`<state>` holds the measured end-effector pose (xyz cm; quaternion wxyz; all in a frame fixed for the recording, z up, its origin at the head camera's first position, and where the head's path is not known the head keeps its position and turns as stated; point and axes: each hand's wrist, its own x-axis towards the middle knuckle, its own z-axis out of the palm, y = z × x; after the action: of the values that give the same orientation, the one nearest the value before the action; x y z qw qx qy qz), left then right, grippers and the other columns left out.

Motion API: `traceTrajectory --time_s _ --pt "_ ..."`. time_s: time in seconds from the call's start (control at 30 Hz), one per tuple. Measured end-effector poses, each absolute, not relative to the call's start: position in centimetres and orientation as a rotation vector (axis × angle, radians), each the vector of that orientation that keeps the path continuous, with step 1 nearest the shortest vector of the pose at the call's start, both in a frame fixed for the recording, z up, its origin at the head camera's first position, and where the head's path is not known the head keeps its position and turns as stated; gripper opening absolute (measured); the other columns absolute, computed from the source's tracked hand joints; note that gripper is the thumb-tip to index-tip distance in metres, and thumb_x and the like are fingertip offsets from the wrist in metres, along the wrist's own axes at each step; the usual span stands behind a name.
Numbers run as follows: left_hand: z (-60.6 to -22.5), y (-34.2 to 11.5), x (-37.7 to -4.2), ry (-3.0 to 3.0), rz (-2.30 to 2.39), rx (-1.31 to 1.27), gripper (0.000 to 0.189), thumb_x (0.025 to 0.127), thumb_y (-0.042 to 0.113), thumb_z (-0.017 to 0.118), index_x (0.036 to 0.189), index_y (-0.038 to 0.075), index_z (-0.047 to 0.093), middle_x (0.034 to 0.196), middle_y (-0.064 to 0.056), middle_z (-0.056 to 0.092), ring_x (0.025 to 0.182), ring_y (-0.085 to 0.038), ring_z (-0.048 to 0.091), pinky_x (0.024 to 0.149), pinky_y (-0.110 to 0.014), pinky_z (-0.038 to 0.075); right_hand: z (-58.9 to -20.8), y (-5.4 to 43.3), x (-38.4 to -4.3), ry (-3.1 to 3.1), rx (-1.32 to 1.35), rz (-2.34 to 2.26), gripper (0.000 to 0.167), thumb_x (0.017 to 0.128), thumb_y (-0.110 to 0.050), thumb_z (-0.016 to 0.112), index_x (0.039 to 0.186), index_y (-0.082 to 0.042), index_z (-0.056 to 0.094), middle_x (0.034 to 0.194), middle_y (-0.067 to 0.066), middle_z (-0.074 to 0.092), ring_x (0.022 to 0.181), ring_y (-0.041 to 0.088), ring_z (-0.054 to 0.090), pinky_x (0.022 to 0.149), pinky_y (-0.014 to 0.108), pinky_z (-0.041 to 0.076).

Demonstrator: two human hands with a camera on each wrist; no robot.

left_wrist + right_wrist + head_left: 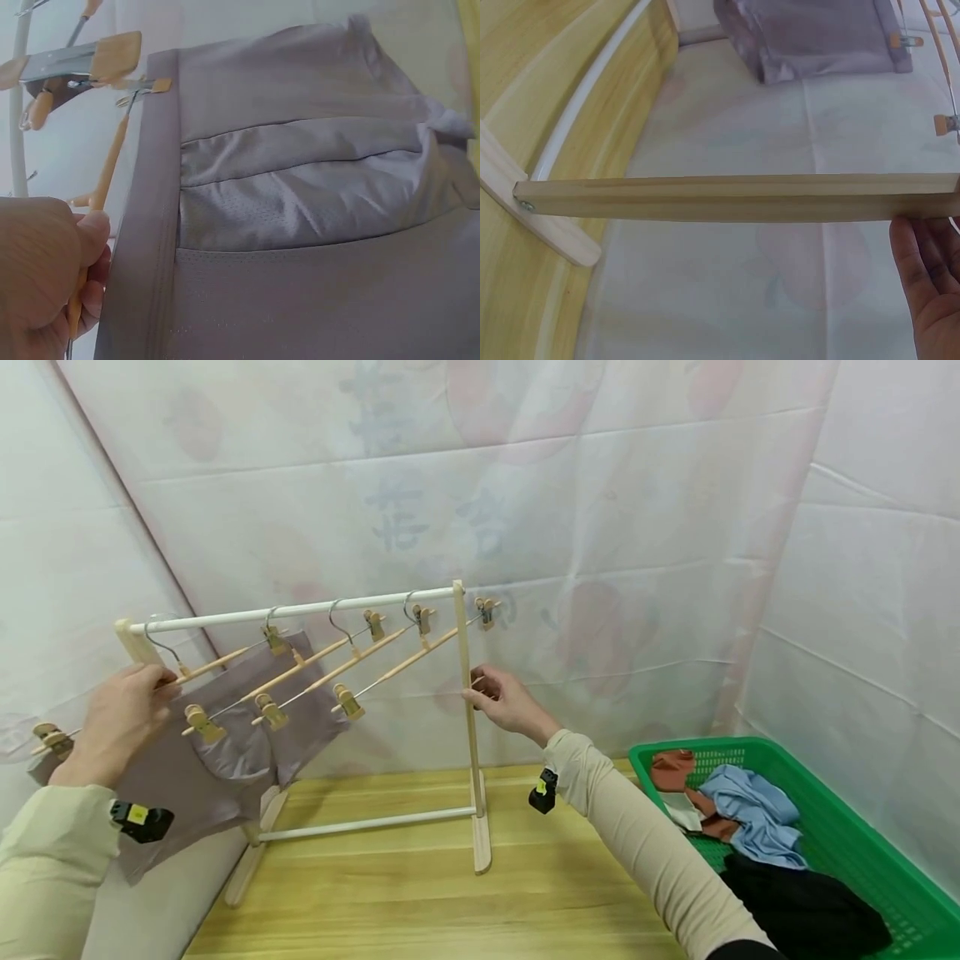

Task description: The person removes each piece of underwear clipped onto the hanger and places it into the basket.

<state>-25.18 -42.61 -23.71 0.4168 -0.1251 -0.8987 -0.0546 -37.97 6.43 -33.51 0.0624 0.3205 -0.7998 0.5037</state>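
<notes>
My left hand (123,718) grips the wooden bar of a clip hanger (217,664) at the left end of a small drying rack. Greyish-purple shorts (187,777) hang from this hanger; in the left wrist view a clip (161,85) bites their waistband (146,195). The hanger's hook sits over the white top rail (322,607). At the rack's right side, my right hand (510,697) holds the wooden upright post (467,727), with fingertips (904,232) against its edge in the right wrist view. Three other clip hangers (367,652) hang bare between, slanting across the rail.
The rack's wooden foot (482,847) stands on a wood-grain table (375,893). To the right is a green plastic basket (847,818) holding blue cloth (753,810), black cloth (806,906) and rust-coloured cloth (671,768). Pale fabric (637,527) hangs behind everything.
</notes>
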Motion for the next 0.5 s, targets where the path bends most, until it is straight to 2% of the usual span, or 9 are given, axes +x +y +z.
traceTrajectory --time_s 0.07,0.17,0.27,0.3,0.37,0.4,0.5 --pt "-23.7 -42.7 -24.9 -2.244 -0.150 -0.304 0.010 0.084 -0.013 0.066 0.094 -0.013 0.063 0.085 -0.034 0.065 0.072 -0.050 0.059 0.065 -0.055 0.041 -33.6 6.4 -38.0 -2.417 0.969 1.525 0.030 0.103 -0.029 0.062 0.126 -0.009 0.060 0.109 0.011 0.072 0.094 0.020 0.071 0.084 0.036 0.060" --pt "-23.7 -42.9 -24.5 -2.210 -0.172 -0.280 0.010 0.085 -0.011 0.066 0.095 -0.013 0.065 0.084 -0.033 0.065 0.064 -0.039 0.056 0.060 -0.031 0.039 -33.5 6.4 -38.0 -2.415 0.972 1.529 0.028 0.103 -0.029 0.061 0.126 -0.013 0.060 0.110 0.011 0.072 0.095 0.021 0.071 0.085 0.039 0.060" --pt "-23.6 -43.0 -24.2 -2.169 -0.196 -0.267 0.009 0.085 -0.010 0.066 0.094 -0.011 0.067 0.083 -0.030 0.065 0.066 0.000 0.049 0.058 -0.016 0.029 -33.4 6.5 -38.0 -2.414 0.976 1.529 0.028 0.103 -0.030 0.061 0.126 -0.014 0.059 0.110 0.011 0.071 0.097 0.024 0.071 0.087 0.041 0.060" --pt "-23.7 -43.0 -24.0 -2.152 -0.197 -0.268 0.008 0.085 -0.010 0.067 0.093 -0.010 0.068 0.082 -0.029 0.065 0.069 0.011 0.041 0.058 -0.014 0.026 -33.4 6.5 -38.0 -2.415 0.976 1.528 0.029 0.103 -0.030 0.061 0.126 -0.013 0.059 0.110 0.011 0.071 0.098 0.026 0.071 0.086 0.041 0.060" --pt "-23.9 -43.1 -23.8 -2.126 -0.201 -0.281 0.008 0.083 -0.011 0.067 0.092 -0.010 0.068 0.080 -0.028 0.065 0.076 0.023 0.027 0.059 -0.014 0.027 -33.4 6.5 -37.9 -2.416 0.978 1.529 0.029 0.103 -0.030 0.061 0.126 -0.012 0.059 0.110 0.011 0.071 0.098 0.028 0.071 0.086 0.039 0.060" --pt "-24.1 -43.1 -23.7 -2.117 -0.202 -0.286 0.009 0.083 -0.012 0.067 0.091 -0.010 0.068 0.080 -0.028 0.064 0.078 0.027 0.022 0.059 -0.014 0.027 -33.4 6.6 -37.9 -2.417 0.979 1.526 0.029 0.103 -0.029 0.061 0.126 -0.012 0.059 0.110 0.012 0.071 0.098 0.028 0.071 0.085 0.037 0.060" --pt "-24.9 -43.1 -23.2 -2.081 -0.193 -0.300 0.010 0.080 -0.014 0.068 0.089 -0.009 0.068 0.079 -0.027 0.064 0.081 0.029 0.021 0.060 -0.016 0.028 -33.4 6.5 -37.9 -2.418 0.991 1.524 0.032 0.104 -0.028 0.060 0.128 -0.008 0.059 0.110 0.014 0.071 0.098 0.029 0.071 0.084 0.038 0.060"
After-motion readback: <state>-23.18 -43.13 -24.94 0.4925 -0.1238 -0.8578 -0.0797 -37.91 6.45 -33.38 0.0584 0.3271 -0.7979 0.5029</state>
